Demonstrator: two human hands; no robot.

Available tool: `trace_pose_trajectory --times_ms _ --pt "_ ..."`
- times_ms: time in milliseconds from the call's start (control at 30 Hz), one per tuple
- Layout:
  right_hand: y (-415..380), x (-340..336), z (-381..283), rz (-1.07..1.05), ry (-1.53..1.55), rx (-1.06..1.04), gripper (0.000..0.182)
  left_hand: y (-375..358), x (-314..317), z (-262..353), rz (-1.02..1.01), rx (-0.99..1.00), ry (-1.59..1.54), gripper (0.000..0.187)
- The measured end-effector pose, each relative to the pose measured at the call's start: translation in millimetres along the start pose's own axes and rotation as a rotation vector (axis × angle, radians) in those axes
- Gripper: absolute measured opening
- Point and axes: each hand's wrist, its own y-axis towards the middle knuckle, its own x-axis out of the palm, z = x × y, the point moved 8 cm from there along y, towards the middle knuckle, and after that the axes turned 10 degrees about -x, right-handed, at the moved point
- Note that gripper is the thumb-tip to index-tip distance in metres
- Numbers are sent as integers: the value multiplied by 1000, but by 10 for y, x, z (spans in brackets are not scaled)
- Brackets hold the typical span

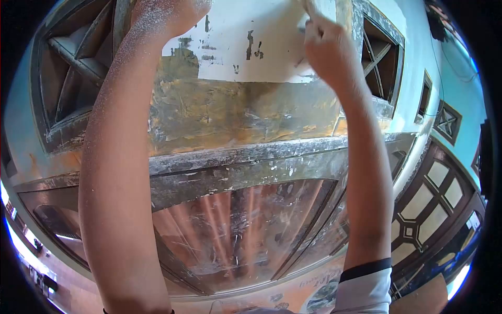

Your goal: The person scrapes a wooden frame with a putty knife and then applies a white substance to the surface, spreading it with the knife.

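Both arms reach up in front of a wall. My right hand (327, 44), at the upper right, is closed round a thin tool handle (308, 7) that points upward; its far end is out of view or blurred. My left hand (175, 14) is at the top edge, cut off by the frame, with white dust on the wrist; its fingers are hidden. Between the hands lies a white coated patch (230, 36) with dark spots. Below it the wall surface (209, 110) is brown and ochre, with scrape marks.
Wooden lattice openings stand left (78, 63) and right (377, 57) of the patch. Beneath runs a worn wooden ledge (251, 157) above an arched glass pane (240, 225). A panelled door (426, 204) is at the right, beside a turquoise wall (463, 104).
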Motion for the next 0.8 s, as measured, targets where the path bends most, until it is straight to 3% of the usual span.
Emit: trace_pose_trajectory --times_ms 33,100,167,300,367,400,433,500,533,600,700,800 --pt "141 29 98 -71 8 32 37 15 23 -20 11 26 3 46" --pt "152 10 112 42 23 13 41 24 76 -67 26 52 6 46" --pt "-16 31 1 -77 23 49 36 16 90 -77 21 42 -8 46" --pt "-190 83 10 -43 59 109 34 24 97 -87 18 14 -20 47" --pt "137 76 79 -54 31 21 33 18 96 -72 24 29 5 47" --pt "324 101 159 -10 45 -74 43 15 48 -34 27 29 7 47" --pt "514 123 322 -62 23 -43 43 -2 -4 6 -12 -4 -6 47" --pt "511 -98 -91 -325 50 166 58 8 25 -26 -47 -35 -17 47" --pt "459 -8 -32 -324 51 165 58 10 102 -67 -3 -6 -13 47" --pt "309 82 9 4 -60 -85 43 -11 111 -92 38 23 -10 47" --pt "90 124 -41 41 -45 -70 43 -4 126 -102 -8 -5 0 47" --pt "430 129 41 19 -60 -75 43 3 128 -105 11 -1 12 47"
